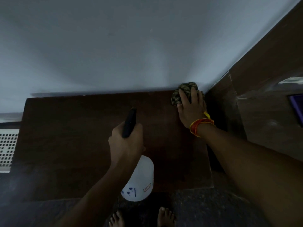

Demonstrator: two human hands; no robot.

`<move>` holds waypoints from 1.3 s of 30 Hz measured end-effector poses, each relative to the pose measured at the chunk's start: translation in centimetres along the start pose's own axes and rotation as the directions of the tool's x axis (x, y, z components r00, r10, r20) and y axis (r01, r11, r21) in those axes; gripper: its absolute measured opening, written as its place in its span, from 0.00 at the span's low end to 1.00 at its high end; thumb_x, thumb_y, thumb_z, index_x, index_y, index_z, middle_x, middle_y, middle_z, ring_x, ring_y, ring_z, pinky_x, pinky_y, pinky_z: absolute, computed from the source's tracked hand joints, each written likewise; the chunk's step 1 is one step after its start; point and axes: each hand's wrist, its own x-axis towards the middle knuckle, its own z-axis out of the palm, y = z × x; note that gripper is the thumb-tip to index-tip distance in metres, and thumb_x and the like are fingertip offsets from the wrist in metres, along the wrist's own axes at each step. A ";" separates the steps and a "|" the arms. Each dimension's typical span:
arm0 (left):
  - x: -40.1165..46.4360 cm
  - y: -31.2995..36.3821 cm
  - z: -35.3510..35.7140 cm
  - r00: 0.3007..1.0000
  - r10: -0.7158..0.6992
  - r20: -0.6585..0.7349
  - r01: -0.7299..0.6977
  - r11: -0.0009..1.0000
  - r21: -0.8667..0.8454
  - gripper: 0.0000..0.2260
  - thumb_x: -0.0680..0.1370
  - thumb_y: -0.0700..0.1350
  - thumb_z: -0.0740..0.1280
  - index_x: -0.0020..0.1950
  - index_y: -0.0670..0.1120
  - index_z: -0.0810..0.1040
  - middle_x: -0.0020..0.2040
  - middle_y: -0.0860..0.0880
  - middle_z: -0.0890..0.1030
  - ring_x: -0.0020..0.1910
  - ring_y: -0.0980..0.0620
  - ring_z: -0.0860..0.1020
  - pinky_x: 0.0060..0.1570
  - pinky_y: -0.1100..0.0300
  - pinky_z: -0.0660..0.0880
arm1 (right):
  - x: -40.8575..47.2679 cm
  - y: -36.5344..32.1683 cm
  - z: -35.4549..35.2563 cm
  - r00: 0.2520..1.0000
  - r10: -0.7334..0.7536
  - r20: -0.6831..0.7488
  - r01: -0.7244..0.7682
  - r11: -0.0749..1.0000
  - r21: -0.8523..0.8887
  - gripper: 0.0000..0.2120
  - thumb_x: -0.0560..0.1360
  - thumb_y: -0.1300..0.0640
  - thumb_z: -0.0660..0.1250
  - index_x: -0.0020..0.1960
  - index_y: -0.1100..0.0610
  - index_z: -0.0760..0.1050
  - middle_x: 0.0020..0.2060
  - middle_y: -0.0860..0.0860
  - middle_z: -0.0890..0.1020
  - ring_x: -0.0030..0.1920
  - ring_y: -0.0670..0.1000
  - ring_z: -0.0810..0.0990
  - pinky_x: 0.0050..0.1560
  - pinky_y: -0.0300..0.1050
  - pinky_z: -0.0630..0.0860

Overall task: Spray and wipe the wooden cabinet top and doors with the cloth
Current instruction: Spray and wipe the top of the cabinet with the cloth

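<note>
The dark brown wooden cabinet top [78, 145] fills the middle of the view, its back edge against a pale wall. My left hand [126, 145] grips a spray bottle [141, 179] with a white body and a black nozzle pointing at the top's middle. My right hand [191, 108] lies flat on a crumpled patterned cloth [185, 89], pressing it on the far right back corner of the top. Orange and yellow threads circle that wrist. The cabinet doors are hidden below the front edge.
A taller brown wooden unit [262, 79] rises right beside the cabinet. A white perforated panel [8, 148] shows at the left edge. The dark speckled floor [205, 207] and my bare feet [165, 217] are at the bottom.
</note>
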 end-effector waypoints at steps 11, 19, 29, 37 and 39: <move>-1.3 -0.1 1.2 0.998 0.016 0.054 -0.015 1.000 -0.014 0.04 0.79 0.42 0.64 0.45 0.46 0.76 0.36 0.43 0.77 0.30 0.51 0.75 0.28 0.61 0.73 | -4.4 0.5 0.2 1.000 0.001 0.025 -0.001 1.000 0.006 0.26 0.79 0.48 0.55 0.76 0.45 0.53 0.77 0.56 0.48 0.75 0.64 0.46 0.73 0.60 0.53; -2.8 -1.8 1.4 0.998 0.003 0.058 -0.002 1.000 -0.017 0.03 0.79 0.42 0.64 0.46 0.47 0.75 0.38 0.43 0.77 0.32 0.50 0.76 0.29 0.58 0.74 | -5.7 0.7 0.7 1.000 0.005 0.019 -0.005 1.000 0.005 0.26 0.80 0.49 0.55 0.76 0.45 0.52 0.76 0.58 0.48 0.74 0.66 0.46 0.73 0.60 0.50; -4.9 -2.8 0.7 0.999 0.033 -0.010 -0.033 0.999 -0.023 0.08 0.79 0.42 0.64 0.41 0.51 0.72 0.38 0.42 0.76 0.34 0.46 0.75 0.31 0.57 0.72 | -7.5 1.3 1.0 1.000 -0.013 0.026 0.013 1.000 0.013 0.26 0.80 0.49 0.55 0.76 0.46 0.53 0.76 0.58 0.49 0.73 0.67 0.49 0.73 0.61 0.52; -7.2 -4.6 -0.4 0.998 0.057 0.012 -0.057 0.998 0.006 0.07 0.79 0.42 0.64 0.42 0.41 0.75 0.33 0.41 0.74 0.30 0.45 0.74 0.33 0.53 0.75 | -16.5 2.0 1.6 1.000 0.024 0.005 -0.024 1.000 0.013 0.25 0.78 0.51 0.59 0.74 0.46 0.58 0.76 0.59 0.53 0.73 0.68 0.53 0.69 0.63 0.60; -7.7 -4.8 -0.6 0.998 0.067 0.017 -0.067 0.998 -0.006 0.06 0.78 0.42 0.65 0.42 0.43 0.75 0.34 0.41 0.74 0.31 0.44 0.74 0.32 0.53 0.75 | -18.1 2.1 1.7 0.999 0.051 0.017 -0.051 0.999 0.012 0.25 0.79 0.50 0.58 0.75 0.45 0.57 0.76 0.58 0.52 0.73 0.67 0.52 0.69 0.62 0.60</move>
